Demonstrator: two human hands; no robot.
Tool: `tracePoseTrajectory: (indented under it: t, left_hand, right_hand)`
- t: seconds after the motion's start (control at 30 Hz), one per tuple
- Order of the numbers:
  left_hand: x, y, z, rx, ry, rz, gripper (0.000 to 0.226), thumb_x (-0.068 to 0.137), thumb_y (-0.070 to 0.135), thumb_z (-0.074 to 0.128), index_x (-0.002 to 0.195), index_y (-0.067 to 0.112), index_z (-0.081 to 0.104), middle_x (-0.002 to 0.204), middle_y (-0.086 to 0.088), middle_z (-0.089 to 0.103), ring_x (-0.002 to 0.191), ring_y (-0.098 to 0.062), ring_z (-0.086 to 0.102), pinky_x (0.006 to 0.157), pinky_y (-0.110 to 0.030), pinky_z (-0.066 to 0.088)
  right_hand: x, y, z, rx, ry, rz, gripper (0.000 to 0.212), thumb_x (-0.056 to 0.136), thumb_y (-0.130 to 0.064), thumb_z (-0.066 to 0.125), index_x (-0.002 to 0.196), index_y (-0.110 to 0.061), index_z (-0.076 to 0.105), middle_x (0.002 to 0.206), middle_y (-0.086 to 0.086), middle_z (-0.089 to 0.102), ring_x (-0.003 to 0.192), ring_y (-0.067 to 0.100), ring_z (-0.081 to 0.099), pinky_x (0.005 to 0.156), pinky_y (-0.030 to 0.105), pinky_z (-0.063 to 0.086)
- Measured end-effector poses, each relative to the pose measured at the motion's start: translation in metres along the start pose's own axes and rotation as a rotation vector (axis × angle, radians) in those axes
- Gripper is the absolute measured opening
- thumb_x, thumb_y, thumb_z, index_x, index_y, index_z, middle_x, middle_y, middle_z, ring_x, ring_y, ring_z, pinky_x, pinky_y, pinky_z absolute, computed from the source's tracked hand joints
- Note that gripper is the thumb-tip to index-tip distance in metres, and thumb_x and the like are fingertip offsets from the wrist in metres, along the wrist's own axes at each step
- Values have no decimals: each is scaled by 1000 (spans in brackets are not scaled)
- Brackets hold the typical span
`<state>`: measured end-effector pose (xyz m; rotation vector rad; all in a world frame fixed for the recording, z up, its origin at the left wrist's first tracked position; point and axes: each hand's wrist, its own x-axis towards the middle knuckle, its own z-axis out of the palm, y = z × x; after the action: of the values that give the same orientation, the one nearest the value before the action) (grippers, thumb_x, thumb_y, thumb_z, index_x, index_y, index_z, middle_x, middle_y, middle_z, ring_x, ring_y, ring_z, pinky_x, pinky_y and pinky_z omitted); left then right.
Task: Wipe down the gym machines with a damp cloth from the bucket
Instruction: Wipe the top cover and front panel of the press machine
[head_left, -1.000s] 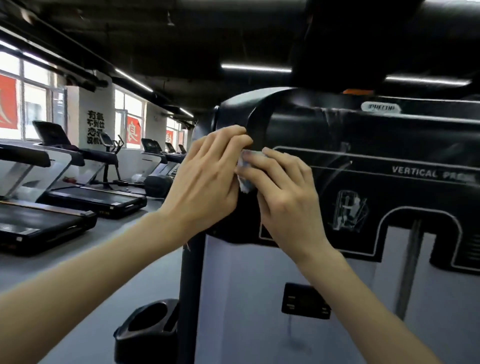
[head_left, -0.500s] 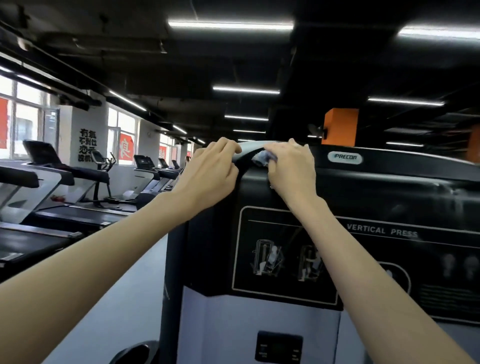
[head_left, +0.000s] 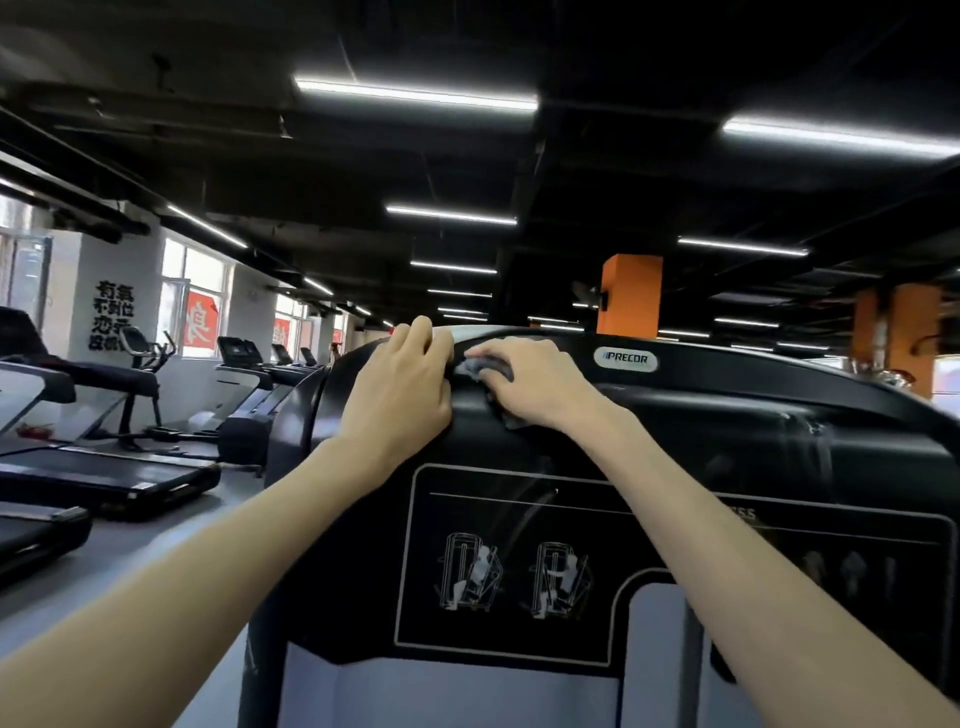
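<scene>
A black gym machine (head_left: 727, 431) with a Precor badge and exercise diagrams fills the right and centre. My right hand (head_left: 540, 382) presses a small pale grey cloth (head_left: 475, 366) against the machine's rounded top left corner; most of the cloth is hidden under the fingers. My left hand (head_left: 402, 387) rests on the same corner just left of the cloth, fingers curled over the top edge and holding nothing that I can see. No bucket is in view.
A row of treadmills (head_left: 104, 478) and an exercise bike (head_left: 140, 374) line the windows on the left, with grey floor (head_left: 156, 551) between them and the machine. Orange pillars (head_left: 628, 293) stand behind it.
Both hands and the cloth have gone from the side of the machine's shroud up to its top corner. The right hand has since slid slightly right along the top.
</scene>
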<state>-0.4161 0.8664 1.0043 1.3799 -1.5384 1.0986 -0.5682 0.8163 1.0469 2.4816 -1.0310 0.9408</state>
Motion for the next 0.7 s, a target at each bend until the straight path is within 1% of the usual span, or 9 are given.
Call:
tracePoseTrajectory:
  t: [0.03,0.1,0.23,0.33,0.4,0.5,0.57,0.63,0.7]
  left_hand:
    - [-1,0,1,17,-3,5,12,77,3,52,89,5,52,91,-11,48,81,-29,48,61,-33,34]
    - [-3,0,2,22,-6,16,13,77,2,54,90,5,53,91,-12,48,81,-30,48,61,-34,35]
    - [-4,-2,3,28,29,32,13,77,4,50,89,5,53,89,-10,48,78,-27,47,60,-31,31]
    - [-5,-1,5,30,43,24,15,78,9,43,89,7,53,89,-8,48,79,-26,46,61,-31,31]
    - [-4,-1,6,-4,43,8,17,78,10,41,89,7,53,91,-8,47,82,-25,46,63,-31,32]
    - [-4,-2,6,-50,50,-19,18,79,12,39,90,8,53,93,-7,47,87,-25,46,66,-31,32]
    - [-5,-2,6,-58,57,-24,18,80,13,39,91,8,53,94,-6,46,87,-24,46,66,-30,30]
    - [-4,-2,6,-79,58,-30,16,82,10,42,93,7,53,95,-6,47,88,-23,45,67,-30,30]
    - [-5,-2,6,-119,57,-30,13,82,6,46,93,7,53,96,-5,47,89,-22,45,68,-29,31]
  right_hand:
    - [3,0,-2,54,-36,-40,34,98,-26,49,131,-28,57,129,0,61,121,24,52,97,35,41]
    - [11,18,-9,92,-77,-2,33,97,-24,50,129,-27,60,126,4,62,117,24,55,96,31,42]
    - [19,64,-16,-47,-155,290,32,98,-13,47,127,-15,61,129,13,57,117,30,53,93,32,42]
    - [32,71,-12,55,4,363,30,96,-10,50,124,-12,61,123,14,60,111,30,56,87,32,45]
    - [44,59,-3,155,125,322,33,93,-10,53,126,-10,58,121,14,60,112,31,57,93,37,48]
    - [57,27,17,150,18,184,46,97,-13,47,140,-1,38,140,16,40,126,33,42,104,46,39]
    - [59,23,19,107,-34,130,47,102,-13,38,146,-2,26,149,15,28,136,33,29,110,45,29]
    - [60,34,14,61,-29,112,46,102,-10,38,146,-5,28,150,15,30,135,33,32,107,41,28]
    - [64,47,11,51,-20,177,41,100,-6,43,141,-5,37,142,17,39,128,34,39,102,41,33]
